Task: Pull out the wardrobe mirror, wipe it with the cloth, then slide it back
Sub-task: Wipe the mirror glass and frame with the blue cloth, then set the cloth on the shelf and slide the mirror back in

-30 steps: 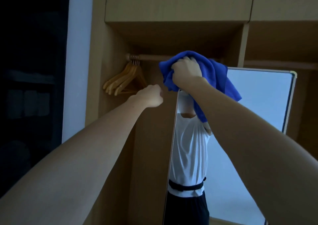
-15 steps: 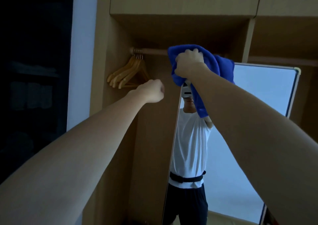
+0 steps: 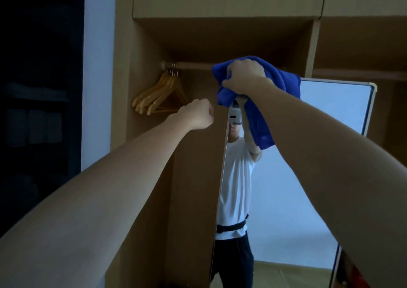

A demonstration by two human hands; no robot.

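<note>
The tall wardrobe mirror point(image 3: 330, 116) stands pulled out from the wardrobe, white-framed, and reflects a person in a white shirt. My right hand point(image 3: 244, 76) grips a bunched blue cloth point(image 3: 262, 120) and presses it on the mirror's top left corner; part of the cloth hangs down over the glass. My left hand point(image 3: 197, 113) is a curled fist held just left of the mirror's left edge, in front of a brown panel. Nothing shows in its fingers.
Several wooden hangers point(image 3: 160, 96) hang at the left end of the clothes rail point(image 3: 193, 65) inside the open wardrobe point(image 3: 220, 1). A dark shelving area point(image 3: 33, 111) lies far left. The wardrobe's divider post point(image 3: 312, 45) rises behind the mirror.
My right hand with the cloth has kept to the mirror's top left corner, shifting slightly. My left fist has stayed beside the mirror's edge.
</note>
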